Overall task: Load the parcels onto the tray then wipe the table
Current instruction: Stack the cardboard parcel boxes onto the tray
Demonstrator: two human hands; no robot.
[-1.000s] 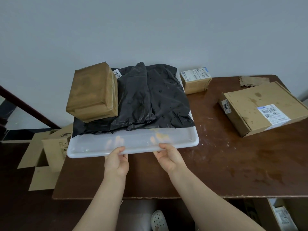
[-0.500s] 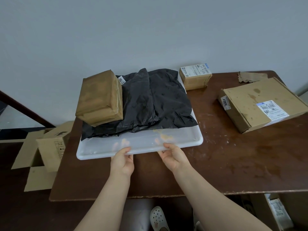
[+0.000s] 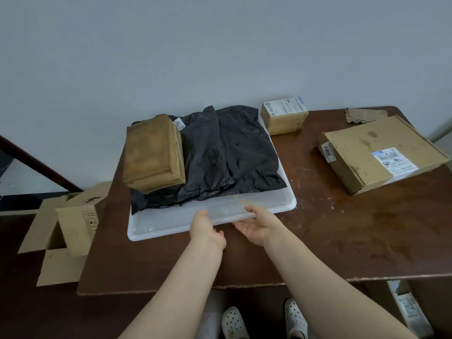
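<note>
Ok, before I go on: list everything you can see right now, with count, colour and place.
table: one, dark brown, fills mid-frame
tray: one, white, on the table's left half
black bag parcel: one, black, lying in the tray
brown taped parcel: one, brown, on top of the bag's left side
small labelled box: one, tan, on the table by the tray's far right corner
flat labelled box: one, tan, on the table's right side
cardboard scrap: one, tan, far right corner of the table
open cartons: a few, tan, on the floor at left
shoes: two, white, under the table's near edge
left hand: grips the tray's near rim
right hand: grips the same rim, palm up
</note>
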